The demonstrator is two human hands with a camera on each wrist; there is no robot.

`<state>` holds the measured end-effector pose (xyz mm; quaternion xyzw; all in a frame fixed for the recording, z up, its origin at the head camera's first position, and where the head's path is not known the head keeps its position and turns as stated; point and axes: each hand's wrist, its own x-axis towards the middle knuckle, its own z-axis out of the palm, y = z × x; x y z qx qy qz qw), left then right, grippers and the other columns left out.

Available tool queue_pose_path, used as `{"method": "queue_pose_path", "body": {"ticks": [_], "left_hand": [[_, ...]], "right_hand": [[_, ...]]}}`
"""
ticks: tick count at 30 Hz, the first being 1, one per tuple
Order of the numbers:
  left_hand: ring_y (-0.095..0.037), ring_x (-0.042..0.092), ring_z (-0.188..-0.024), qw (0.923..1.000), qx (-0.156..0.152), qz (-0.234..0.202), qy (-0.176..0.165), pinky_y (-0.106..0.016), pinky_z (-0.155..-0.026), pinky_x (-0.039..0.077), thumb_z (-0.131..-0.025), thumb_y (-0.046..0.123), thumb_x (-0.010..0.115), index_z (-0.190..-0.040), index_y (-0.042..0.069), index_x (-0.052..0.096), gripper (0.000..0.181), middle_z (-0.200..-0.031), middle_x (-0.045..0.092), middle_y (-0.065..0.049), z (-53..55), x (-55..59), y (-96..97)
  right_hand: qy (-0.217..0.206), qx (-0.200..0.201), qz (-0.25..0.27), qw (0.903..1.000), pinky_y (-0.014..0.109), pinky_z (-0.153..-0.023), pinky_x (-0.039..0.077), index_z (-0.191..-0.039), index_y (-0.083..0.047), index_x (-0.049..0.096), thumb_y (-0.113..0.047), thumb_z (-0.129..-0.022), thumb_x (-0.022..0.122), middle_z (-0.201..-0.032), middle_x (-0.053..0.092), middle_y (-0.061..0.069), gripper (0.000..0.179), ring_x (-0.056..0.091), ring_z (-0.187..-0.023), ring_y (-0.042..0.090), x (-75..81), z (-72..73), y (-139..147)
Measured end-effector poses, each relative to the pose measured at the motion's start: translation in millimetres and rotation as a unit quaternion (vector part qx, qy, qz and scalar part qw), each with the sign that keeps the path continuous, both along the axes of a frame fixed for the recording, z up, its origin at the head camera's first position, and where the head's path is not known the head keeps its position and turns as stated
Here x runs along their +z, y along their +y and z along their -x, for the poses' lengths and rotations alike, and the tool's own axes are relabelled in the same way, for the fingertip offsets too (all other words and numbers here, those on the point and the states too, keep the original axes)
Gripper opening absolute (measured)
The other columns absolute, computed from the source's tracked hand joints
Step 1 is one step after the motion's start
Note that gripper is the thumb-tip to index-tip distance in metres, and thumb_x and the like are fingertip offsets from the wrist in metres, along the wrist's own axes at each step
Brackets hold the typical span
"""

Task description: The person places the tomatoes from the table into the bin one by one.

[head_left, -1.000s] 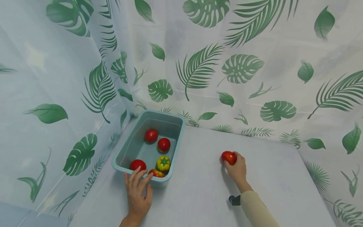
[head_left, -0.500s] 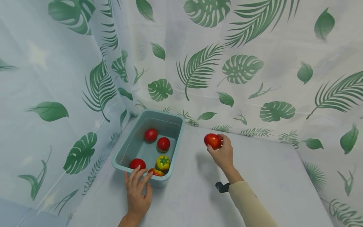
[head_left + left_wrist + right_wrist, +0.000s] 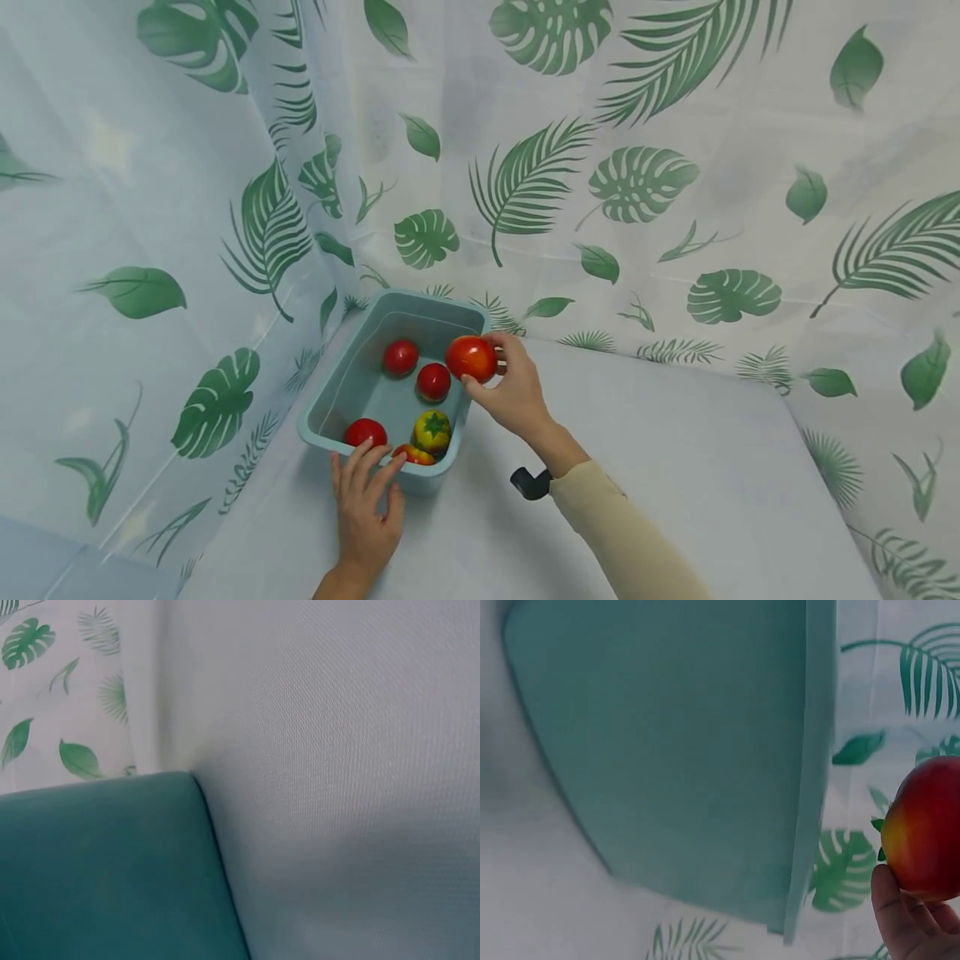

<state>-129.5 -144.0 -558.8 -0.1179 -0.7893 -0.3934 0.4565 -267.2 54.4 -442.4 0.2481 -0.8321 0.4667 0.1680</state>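
Note:
My right hand [image 3: 517,392] grips a red tomato [image 3: 471,358] with fingers and thumb at its right side. The tomato overlaps the right rim of a blue-green plastic bin [image 3: 382,400] in the head view; in the right wrist view it shows a yellow patch and a bit of green leaf. My left hand [image 3: 367,508] rests its relaxed fingertips at the bin's near rim, thumb apart. Inside the bin lie several more tomatoes: red ones [image 3: 401,357], a yellow-green one with a green star top [image 3: 432,431], and a red-yellow one [image 3: 414,454] partly hidden by the rim.
A white-covered table [image 3: 675,467] carries the bin at its back left. Leaf-patterned curtains [image 3: 540,250] hang behind and along the left side. A black wrist mount [image 3: 531,483] sticks out from the right sleeve [image 3: 622,525].
My right hand has lifted the tomato off the table and carried it left to the bin's right rim. The left hand has stayed at the near rim.

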Motion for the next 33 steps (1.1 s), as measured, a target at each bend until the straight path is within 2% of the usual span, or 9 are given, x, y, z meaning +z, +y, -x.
{"method": "queue_pose_path", "body": {"ticks": [3,7,15,19,23,27,33], "left_hand": [[-0.040,0.047,-0.123,1.0000,0.000,-0.001,0.000,-0.070,-0.109,0.003,-0.076,0.001,0.056,-0.110,0.005,0.072,0.037,-0.116,0.063,-0.013,0.7,-0.1,1.2],[-0.040,0.047,-0.123,1.0000,-0.003,0.002,-0.001,-0.069,-0.110,0.003,-0.075,0.000,0.057,-0.110,0.005,0.072,0.038,-0.117,0.063,-0.012,1.6,0.2,2.5],[-0.038,0.046,-0.124,1.0000,-0.001,-0.003,-0.005,-0.068,-0.111,0.003,-0.074,-0.001,0.057,-0.110,0.006,0.072,0.040,-0.116,0.063,-0.011,3.3,1.5,5.9],[-0.036,0.046,-0.126,0.9999,-0.003,-0.005,-0.010,-0.069,-0.110,0.003,-0.076,0.000,0.058,-0.112,0.007,0.072,0.039,-0.117,0.063,-0.011,3.5,1.2,8.3],[-0.036,0.046,-0.126,0.9999,-0.003,-0.008,-0.011,-0.070,-0.110,0.003,-0.077,0.002,0.058,-0.113,0.009,0.072,0.039,-0.117,0.063,-0.011,3.6,0.7,11.3],[-0.037,0.046,-0.125,0.9999,-0.010,-0.007,-0.005,-0.069,-0.110,0.003,-0.077,0.002,0.057,-0.113,0.009,0.072,0.039,-0.116,0.064,-0.013,5.6,0.2,14.2],[-0.037,0.046,-0.125,0.9997,-0.020,-0.011,-0.006,-0.069,-0.110,0.003,-0.077,0.001,0.056,-0.112,0.008,0.073,0.039,-0.116,0.064,-0.014,7.2,1.5,15.4]], "right_hand": [[-0.006,0.028,-0.014,0.9995,0.035,-0.082,0.055,-0.130,-0.009,0.048,-0.016,-0.078,0.078,-0.124,0.056,0.004,0.060,0.057,-0.106,0.020,-2.6,-4.1,-14.0],[-0.010,0.039,-0.016,0.9990,0.032,-0.084,0.055,-0.131,-0.011,0.049,-0.017,-0.080,0.078,-0.124,0.056,0.002,0.059,0.057,-0.108,0.017,-7.6,-8.1,-27.9],[0.002,0.080,-0.002,0.9968,0.033,-0.084,0.055,-0.135,-0.011,0.051,-0.019,-0.081,0.079,-0.128,0.056,0.002,0.061,0.058,-0.111,0.016,-9.0,-10.9,-42.4],[0.008,0.079,-0.019,0.9967,0.031,-0.088,0.054,-0.135,-0.011,0.053,-0.019,-0.081,0.078,-0.128,0.058,0.001,0.060,0.058,-0.111,0.015,-7.1,-11.3,-43.0],[-0.001,0.077,-0.041,0.9962,0.037,-0.096,0.049,-0.138,-0.011,0.052,-0.022,-0.082,0.078,-0.135,0.059,0.005,0.063,0.058,-0.121,0.019,-7.5,-11.9,-39.8],[-0.019,0.052,-0.077,0.9955,0.040,-0.100,0.047,-0.139,-0.011,0.053,-0.028,-0.081,0.079,-0.139,0.057,0.005,0.066,0.054,-0.127,0.020,-9.4,-14.3,-31.8],[-0.031,0.031,-0.082,0.9957,0.039,-0.103,0.045,-0.132,-0.012,0.059,-0.029,-0.083,0.077,-0.134,0.060,0.002,0.055,0.054,-0.126,0.017,-12.8,-18.1,-19.5]]}}
